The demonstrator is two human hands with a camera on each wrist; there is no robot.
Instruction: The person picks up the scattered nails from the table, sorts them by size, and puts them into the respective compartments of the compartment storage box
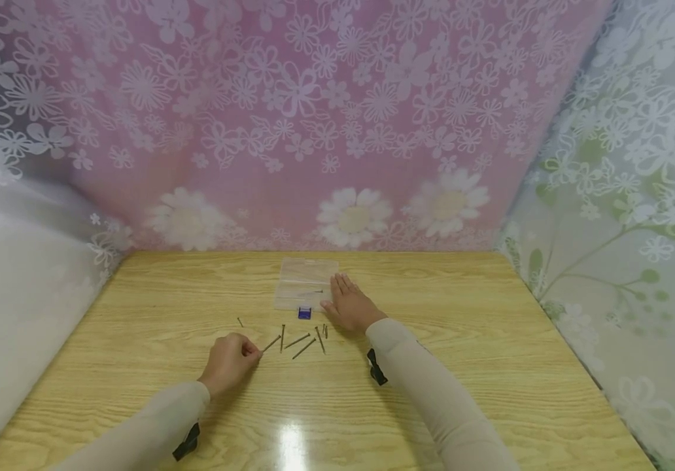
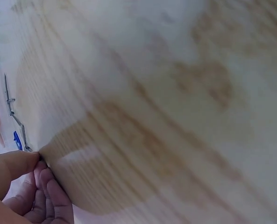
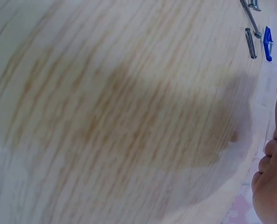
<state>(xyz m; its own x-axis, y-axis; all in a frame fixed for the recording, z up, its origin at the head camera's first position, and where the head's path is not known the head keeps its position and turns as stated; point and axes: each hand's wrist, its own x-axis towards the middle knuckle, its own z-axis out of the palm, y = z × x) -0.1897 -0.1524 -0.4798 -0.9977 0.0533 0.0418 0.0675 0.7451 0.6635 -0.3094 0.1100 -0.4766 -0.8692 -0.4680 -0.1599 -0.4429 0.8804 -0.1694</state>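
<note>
My left hand (image 1: 230,361) pinches the near end of a long nail (image 1: 271,343) between thumb and fingertips. In the left wrist view the thumb (image 2: 17,164) meets the fingers, and only a dark bit of the nail shows there. My right hand (image 1: 352,306) lies with straight fingers along the right side of a clear plastic box (image 1: 290,297). A small nail (image 1: 318,291) lies within the box. At the box's front edge is a blue latch (image 1: 305,313). Several long nails (image 1: 297,341) are spread on the table between my hands.
Two or three short nails (image 1: 325,331) lie together near my right wrist. Another small nail (image 1: 240,322) lies apart, beyond my left hand. The wooden table (image 1: 432,288) meets a pink flowered curtain (image 1: 290,131) at the back, with pale sheets at both sides.
</note>
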